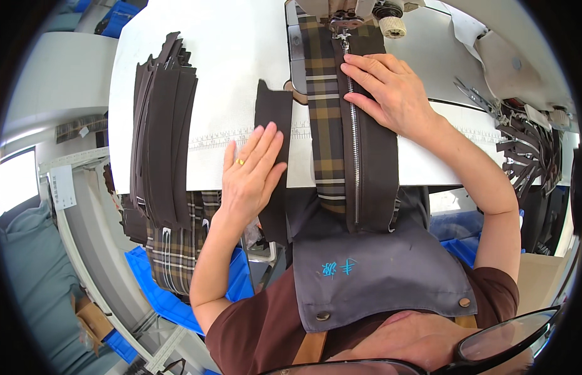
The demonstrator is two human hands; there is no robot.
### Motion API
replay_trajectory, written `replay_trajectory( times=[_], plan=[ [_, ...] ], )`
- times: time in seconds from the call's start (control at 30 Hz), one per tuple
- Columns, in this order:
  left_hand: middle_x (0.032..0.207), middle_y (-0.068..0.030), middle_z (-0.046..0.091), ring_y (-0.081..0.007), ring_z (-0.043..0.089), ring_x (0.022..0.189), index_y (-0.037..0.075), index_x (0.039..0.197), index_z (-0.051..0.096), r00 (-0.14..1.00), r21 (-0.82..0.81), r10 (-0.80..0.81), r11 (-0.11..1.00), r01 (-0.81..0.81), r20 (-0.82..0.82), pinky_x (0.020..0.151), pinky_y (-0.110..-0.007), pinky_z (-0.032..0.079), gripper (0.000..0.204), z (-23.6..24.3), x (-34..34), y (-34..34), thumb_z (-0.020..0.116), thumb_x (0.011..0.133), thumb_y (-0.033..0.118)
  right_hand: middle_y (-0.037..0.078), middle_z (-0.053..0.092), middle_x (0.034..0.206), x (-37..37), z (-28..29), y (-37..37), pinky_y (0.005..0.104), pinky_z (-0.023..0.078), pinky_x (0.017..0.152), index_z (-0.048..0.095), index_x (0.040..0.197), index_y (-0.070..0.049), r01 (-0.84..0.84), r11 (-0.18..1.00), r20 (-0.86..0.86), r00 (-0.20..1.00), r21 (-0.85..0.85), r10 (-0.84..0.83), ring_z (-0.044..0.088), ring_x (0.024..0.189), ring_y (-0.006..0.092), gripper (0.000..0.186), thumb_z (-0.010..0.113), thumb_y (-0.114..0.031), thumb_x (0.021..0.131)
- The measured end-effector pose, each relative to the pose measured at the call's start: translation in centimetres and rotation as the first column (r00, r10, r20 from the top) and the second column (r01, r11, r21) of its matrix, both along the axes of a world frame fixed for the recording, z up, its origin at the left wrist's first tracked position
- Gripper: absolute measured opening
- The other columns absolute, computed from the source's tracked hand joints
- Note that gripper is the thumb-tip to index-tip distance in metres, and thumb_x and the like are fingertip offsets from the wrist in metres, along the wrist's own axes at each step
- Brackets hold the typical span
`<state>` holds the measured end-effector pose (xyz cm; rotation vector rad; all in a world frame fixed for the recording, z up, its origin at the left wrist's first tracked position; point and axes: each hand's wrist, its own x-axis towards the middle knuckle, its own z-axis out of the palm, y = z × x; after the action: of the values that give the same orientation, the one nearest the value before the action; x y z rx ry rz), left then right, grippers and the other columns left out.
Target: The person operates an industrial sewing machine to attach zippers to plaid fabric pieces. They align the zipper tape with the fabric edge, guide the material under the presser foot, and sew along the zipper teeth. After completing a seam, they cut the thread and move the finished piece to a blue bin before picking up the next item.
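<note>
A long zipper (355,156) with metal teeth runs between plaid fabric (326,125) and a dark brown fabric panel (379,175). Its far end lies under the sewing machine's presser foot (344,31), and the near end hangs past the table edge. My right hand (394,94) rests on the dark panel, fingers stretched out to the zipper just in front of the foot. To the left, a separate dark brown fabric strip (274,106) lies beneath my left hand (250,172), which is flat with the fingers extended. Part of that strip droops over the edge.
A stack of dark strips (166,125) lies on the table's left side. Below it, plaid pieces (172,256) hang over a blue bin (178,300). Metal scissors (471,94) lie at the right, near a bundle of loose zippers (528,156). A ruler scale (212,139) crosses the tabletop.
</note>
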<state>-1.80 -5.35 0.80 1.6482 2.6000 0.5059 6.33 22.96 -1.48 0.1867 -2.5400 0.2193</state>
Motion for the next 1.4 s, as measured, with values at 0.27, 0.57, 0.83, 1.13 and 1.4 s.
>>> replay_trajectory(
  times=[0.27,0.57,0.83,1.13,1.4],
  plan=[
    [0.141,-0.0132,0.042,-0.0282,0.040,0.130,0.011,0.137,0.043,0.974,-0.371,-0.213,0.913,0.170,-0.076,0.099,-0.051,0.035,0.076,3.1,1.3,-2.2,0.062,0.064,-0.002,0.003,0.061,0.116,0.2,-0.1,0.0,0.0331,0.048,0.081,0.063,0.106,-0.006,0.024,1.000,0.025,0.999,0.019,-0.025,0.055,0.100,0.0208,0.036,0.069,-0.029,0.079],
    [0.127,-0.0051,0.057,-0.0206,0.057,0.113,0.011,0.115,0.060,0.966,0.000,-0.215,0.976,0.218,-0.143,0.108,-0.053,0.019,0.045,0.6,-2.8,0.4,0.058,0.071,0.001,0.005,0.060,0.116,0.4,0.4,-0.2,0.0330,0.050,0.079,0.062,0.106,-0.005,0.030,0.999,0.063,0.997,0.038,-0.032,0.055,0.102,0.0219,0.038,0.070,-0.028,0.077],
    [0.116,-0.0027,0.062,-0.0169,0.060,0.105,0.007,0.112,0.063,0.940,0.242,-0.218,0.928,0.282,-0.261,0.109,-0.050,0.020,0.035,0.6,-4.7,11.2,0.054,0.078,0.006,0.008,0.059,0.117,0.4,0.7,-0.4,0.0324,0.051,0.082,0.062,0.106,-0.003,0.022,0.999,0.092,0.995,0.035,-0.026,0.056,0.103,0.0235,0.040,0.071,-0.026,0.074],
    [0.116,-0.0017,0.061,-0.0174,0.059,0.105,0.008,0.108,0.064,0.916,0.213,-0.313,0.905,0.368,-0.253,0.103,-0.058,0.028,0.038,-1.0,-7.2,13.5,0.060,0.071,0.004,0.008,0.058,0.117,0.4,0.8,-0.3,0.0328,0.051,0.082,0.062,0.103,-0.001,0.020,1.000,0.121,0.992,0.022,-0.023,0.055,0.104,0.0239,0.039,0.071,-0.025,0.074],
    [0.112,-0.0046,0.065,-0.0189,0.061,0.102,0.005,0.103,0.067,0.917,0.236,-0.343,0.892,0.386,-0.204,0.096,-0.036,0.033,0.030,-0.7,-8.1,14.1,0.057,0.075,0.010,0.008,0.058,0.115,0.4,1.0,-0.3,0.0320,0.051,0.080,0.062,0.103,-0.001,0.024,1.000,0.121,0.992,-0.005,-0.023,0.055,0.101,0.0226,0.040,0.071,-0.026,0.073]
  ],
)
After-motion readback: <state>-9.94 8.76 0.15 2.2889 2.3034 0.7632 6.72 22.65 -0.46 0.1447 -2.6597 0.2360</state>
